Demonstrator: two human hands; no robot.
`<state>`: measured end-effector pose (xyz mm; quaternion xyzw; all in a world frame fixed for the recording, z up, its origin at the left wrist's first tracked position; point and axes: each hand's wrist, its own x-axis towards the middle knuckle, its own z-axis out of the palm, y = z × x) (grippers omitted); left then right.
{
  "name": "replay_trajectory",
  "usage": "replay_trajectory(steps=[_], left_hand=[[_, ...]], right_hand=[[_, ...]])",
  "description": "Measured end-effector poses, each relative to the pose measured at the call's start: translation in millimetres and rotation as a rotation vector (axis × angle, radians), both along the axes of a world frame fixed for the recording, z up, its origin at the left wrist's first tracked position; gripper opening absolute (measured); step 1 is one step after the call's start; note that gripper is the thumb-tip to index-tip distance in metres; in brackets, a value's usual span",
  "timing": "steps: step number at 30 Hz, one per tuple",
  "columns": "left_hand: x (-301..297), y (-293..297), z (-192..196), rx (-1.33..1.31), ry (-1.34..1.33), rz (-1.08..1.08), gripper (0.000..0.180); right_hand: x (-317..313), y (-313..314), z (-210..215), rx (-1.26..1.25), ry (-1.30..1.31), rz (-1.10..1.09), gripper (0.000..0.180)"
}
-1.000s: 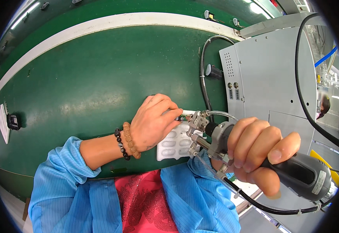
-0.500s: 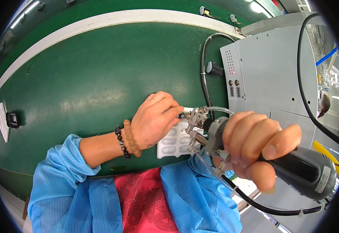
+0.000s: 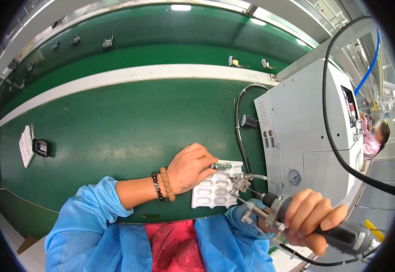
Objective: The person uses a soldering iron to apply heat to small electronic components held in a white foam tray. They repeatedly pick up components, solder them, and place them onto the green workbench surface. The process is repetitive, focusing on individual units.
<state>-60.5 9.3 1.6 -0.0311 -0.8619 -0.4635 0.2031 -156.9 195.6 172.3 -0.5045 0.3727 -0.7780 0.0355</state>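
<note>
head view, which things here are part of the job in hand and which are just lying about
In use:
- left hand pinching small green circuit board
- white moulded tray
- right hand gripping soldering tool

Lying about:
- small black part
- white tray at left
- grey machine cabinet

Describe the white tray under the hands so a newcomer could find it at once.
Start at the grey machine on the right of the green belt. At the belt's near edge beside it lies the white tray, under the left hand. Only it has rows of oval pockets.
</note>
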Motion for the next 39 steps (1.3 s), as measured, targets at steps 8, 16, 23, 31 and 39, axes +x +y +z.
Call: replay_trajectory(steps=[8,16,23,31,39], left_hand=[[-14.3,-43.8,42.9,-0.015,-0.020,0.010,0.029],[-103.9,-195.6,45.6,-0.636,-0.221,0.642,0.035],[-207.4,-168.6,10.7,-0.556,0.122,0.143,0.039],[-271.4,-156.3,-8.8,-0.618,-0.156,0.086,0.028],[-154.1,-105.9,25.7,-0.262,-0.070,0.050,0.026]], right_hand=[[-6.4,3.1,-1.1,-0.003,-0.001,0.029,0.041],[-14.6,14.6,-4.2,-0.063,-0.051,0.031,0.040],[-15.5,15.5,-0.4,0.009,-0.093,-0.028,0.042],[-22.7,21.8,4.5,0.118,0.005,-0.039,0.036],[-30.1,19.7,-4.2,0.126,0.044,0.045,0.038]])
